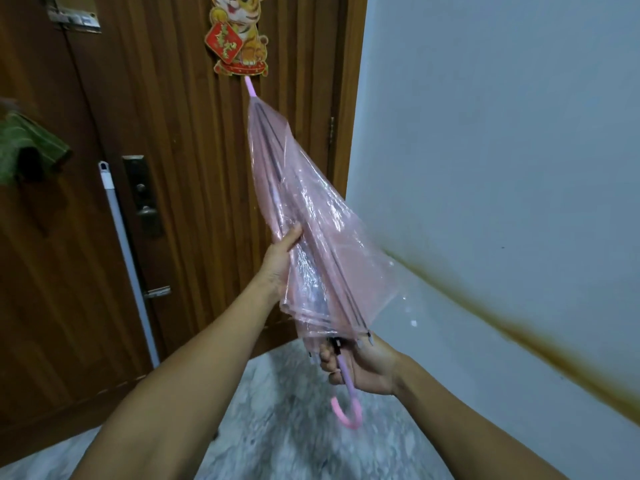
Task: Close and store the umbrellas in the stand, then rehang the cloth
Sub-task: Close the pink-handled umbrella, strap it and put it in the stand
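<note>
From the head camera, both bare forearms reach forward and upward from about 6 o'clock. The left hand (281,261) is raised near the middle of the view, palm turned toward the folded canopy, thumb lying up along it and fingers tucked behind the plastic; its grip wraps the loose folds. The right hand (360,367), lower at about 5 o'clock, has its grip curled tight round the lilac shaft just below the canopy's rim.

The pink umbrella (311,216) is collapsed but not strapped, slanting from the right hand up toward 12 o'clock. Its canopy is thin, glossy, see-through pink plastic, crinkled, with dark ribs showing through. A pale pink tip (250,87) points at the door; the pink hooked handle (348,415) hangs below the right hand.

Behind stands a dark ribbed wooden door (180,133) carrying a tiger decoration (239,32). A green cloth (24,150) shows at 9 o'clock, blurred. A white pole (128,261) leans by the lock. The grey wall (502,133) at right bears a brown stain streak; the floor (277,427) looks like marbled stone.
</note>
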